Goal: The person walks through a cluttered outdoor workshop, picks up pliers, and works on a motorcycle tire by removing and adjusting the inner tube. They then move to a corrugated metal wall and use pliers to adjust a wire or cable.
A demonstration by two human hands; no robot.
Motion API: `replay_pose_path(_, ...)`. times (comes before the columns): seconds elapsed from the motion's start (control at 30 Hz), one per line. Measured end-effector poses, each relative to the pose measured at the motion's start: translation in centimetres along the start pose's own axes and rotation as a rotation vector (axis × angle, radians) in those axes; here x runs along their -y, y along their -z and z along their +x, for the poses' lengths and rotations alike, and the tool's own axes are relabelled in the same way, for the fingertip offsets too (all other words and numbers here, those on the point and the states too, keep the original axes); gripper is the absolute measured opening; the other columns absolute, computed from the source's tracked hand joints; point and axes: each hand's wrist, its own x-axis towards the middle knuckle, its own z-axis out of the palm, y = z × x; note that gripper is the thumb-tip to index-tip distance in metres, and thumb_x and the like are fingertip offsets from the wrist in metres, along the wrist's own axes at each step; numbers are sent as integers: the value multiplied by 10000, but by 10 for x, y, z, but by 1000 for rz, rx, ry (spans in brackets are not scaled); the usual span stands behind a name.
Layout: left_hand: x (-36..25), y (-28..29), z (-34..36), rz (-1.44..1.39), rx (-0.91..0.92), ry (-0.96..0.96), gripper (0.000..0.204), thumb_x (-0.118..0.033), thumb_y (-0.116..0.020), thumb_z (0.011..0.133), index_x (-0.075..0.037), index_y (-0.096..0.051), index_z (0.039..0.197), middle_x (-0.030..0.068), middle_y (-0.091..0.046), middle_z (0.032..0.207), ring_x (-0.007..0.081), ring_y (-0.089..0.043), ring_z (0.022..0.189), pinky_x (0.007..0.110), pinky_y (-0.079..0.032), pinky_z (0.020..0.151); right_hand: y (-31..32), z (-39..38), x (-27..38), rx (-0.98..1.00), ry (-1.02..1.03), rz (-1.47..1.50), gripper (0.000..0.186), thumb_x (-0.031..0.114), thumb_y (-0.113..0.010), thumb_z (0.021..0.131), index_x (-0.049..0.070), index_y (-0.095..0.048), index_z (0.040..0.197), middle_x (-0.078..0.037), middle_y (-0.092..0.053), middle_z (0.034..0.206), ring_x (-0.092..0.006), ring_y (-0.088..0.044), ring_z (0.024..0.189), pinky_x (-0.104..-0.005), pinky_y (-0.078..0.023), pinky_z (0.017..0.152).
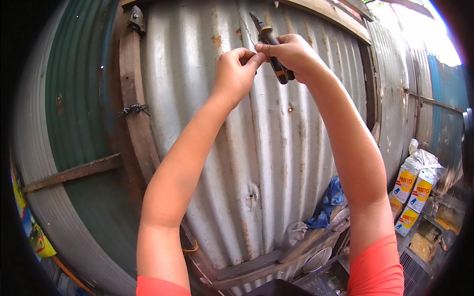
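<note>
In front of a corrugated metal sheet (276, 148), both my hands are raised close together. A thin twisted wire (248, 30) runs down from the top of the sheet to my fingertips. My left hand (236, 69) is closed, pinching at the wire's lower end with thumb and forefinger. The pliers (267, 34), with dark handles marked in orange and yellow, are held in my right hand (295, 55), jaws pointing up and handles down. My right thumb and forefinger also meet near the wire, almost touching the left fingers. Exactly where the wire ends is hidden by the fingers.
A wooden post (133, 74) with a dark wire tie (133, 109) stands left of the sheet. Blue cloth (328, 202) hangs over a low wooden rail (276, 266). Yellow-and-white packages (410, 195) stand at the right. A wooden beam (331, 17) crosses above.
</note>
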Motion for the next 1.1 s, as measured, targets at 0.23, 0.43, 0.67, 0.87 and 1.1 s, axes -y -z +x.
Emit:
replay_pose_path(0.23,4,0,28,-549,-11,202,302,-247,-504,990,32,-590,1067,119,-636,985,197,-630,859,324,-540,754,11,1,3,-11,-28,80,247,177,-791,719,-15,-670,817,-81,-608,733,-163,-560,615,-334,-435,517)
replay_pose_path(0.43,23,-5,71,-1001,114,234,253,-190,-487,997,37,-561,1082,140,-622,1033,251,-590,1017,452,-475,955,16,6,12,17,-43,-41,303,172,-802,732,-21,-656,915,-99,-685,812,-132,-625,672,-294,-468,552)
replay_pose_path(0.67,22,4,76,-722,127,174,221,-183,-555,969,36,-582,989,128,-626,903,231,-628,854,377,-552,845,26,6,22,-2,60,-212,255,177,-790,692,-9,-699,839,-91,-692,782,-138,-619,656,-298,-472,592)
replay_pose_path(0.87,5,17,78,-156,54,145,203,-188,-563,941,7,-611,913,72,-627,834,166,-620,756,291,-556,739,11,10,8,-82,36,-386,223,177,-783,695,0,-704,804,-86,-702,775,-130,-600,623,-296,-450,561)
replay_pose_path(1.1,3,19,74,-333,76,153,232,-208,-594,941,-6,-642,1045,96,-655,998,202,-602,930,342,-499,846,-32,0,-17,-68,96,8,236,204,-757,762,-17,-680,794,-60,-673,707,-103,-517,506,-274,-404,452)
